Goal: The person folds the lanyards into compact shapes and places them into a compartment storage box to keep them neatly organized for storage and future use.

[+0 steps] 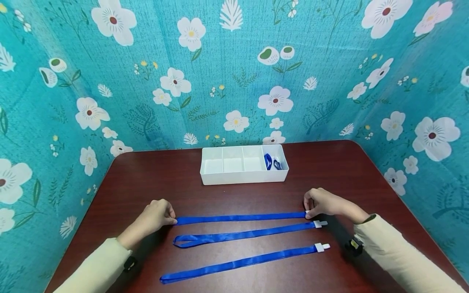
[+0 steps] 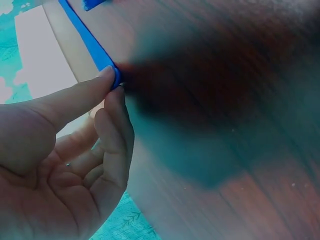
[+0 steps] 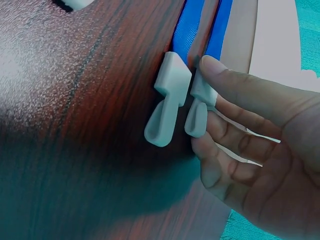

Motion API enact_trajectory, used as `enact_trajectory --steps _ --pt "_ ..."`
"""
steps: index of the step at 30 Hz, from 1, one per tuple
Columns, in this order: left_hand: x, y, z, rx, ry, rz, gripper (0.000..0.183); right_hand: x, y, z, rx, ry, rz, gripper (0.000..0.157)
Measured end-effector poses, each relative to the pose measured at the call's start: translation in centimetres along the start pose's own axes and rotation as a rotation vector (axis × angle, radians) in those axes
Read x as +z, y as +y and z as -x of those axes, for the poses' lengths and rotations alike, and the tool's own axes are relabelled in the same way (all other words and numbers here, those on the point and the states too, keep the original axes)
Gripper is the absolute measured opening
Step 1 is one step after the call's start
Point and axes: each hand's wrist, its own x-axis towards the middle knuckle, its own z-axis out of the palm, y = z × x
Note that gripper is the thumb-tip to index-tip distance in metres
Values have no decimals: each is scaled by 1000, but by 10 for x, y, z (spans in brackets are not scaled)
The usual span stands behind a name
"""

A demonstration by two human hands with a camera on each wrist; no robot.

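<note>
A blue lanyard (image 1: 238, 218) is stretched straight across the table between both hands. My left hand (image 1: 156, 215) pinches its looped end between thumb and forefinger, seen close up in the left wrist view. At the other end my right hand (image 1: 324, 203) grips the lanyard by its white plastic clip (image 3: 202, 92), thumb on top. Just nearer to me lies a second blue lanyard (image 1: 242, 235), its loop slightly spread and its white clip (image 3: 168, 100) pointing right. Nearest the front, a third blue lanyard (image 1: 238, 264) lies at a slight slant, clip also to the right.
A white divided tray (image 1: 242, 178) stands at the back of the table; its rightmost compartment holds blue coiled items (image 1: 268, 161). The dark red wooden table (image 1: 157, 175) meets a teal flowered cloth (image 1: 220, 101) behind and at both sides.
</note>
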Motion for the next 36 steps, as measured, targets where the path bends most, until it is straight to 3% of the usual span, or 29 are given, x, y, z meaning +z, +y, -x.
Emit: enact_trajectory --steps 16,21,27,36 --pt "-2 5 1 39 -54 -34 19 0 2 1 -35 -19 -46 16" --pt "-2 4 2 41 -41 -23 19 -1 4 1 -39 -38 -94 14" --pt "-7 1 2 36 -50 64 17 -2 11 3 -87 -50 -169 9" --pt "-11 -6 0 86 -97 202 11 -7 17 5 -119 -80 -279 5"
